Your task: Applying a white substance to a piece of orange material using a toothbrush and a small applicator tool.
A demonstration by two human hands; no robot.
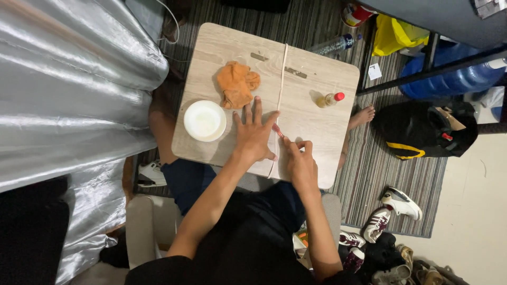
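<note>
- Our left hand [253, 134] lies flat and open on the table [311, 124], beside the stick [281, 92].
- Our right hand [300, 161] pinches a small red tool [278, 130] against it.
- A slip could mar the stick, we judge.

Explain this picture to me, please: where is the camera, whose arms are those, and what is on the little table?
There is no machine here. One camera sits on a person's head and looks straight down, so the two arms reaching up from the bottom edge are that person's own. The surface is a small light wooden folding table standing on a striped rug. The left hand lies flat on the tabletop with fingers spread. The right hand pinches a small reddish tool; it is too small to identify. The tool's tip sits at the seam running down the table's middle. Also on the table: a round white lid or dish, a crumpled orange cloth and a small bottle with a red cap lying on its side. Shoes and bags lie on the floor around.
</note>
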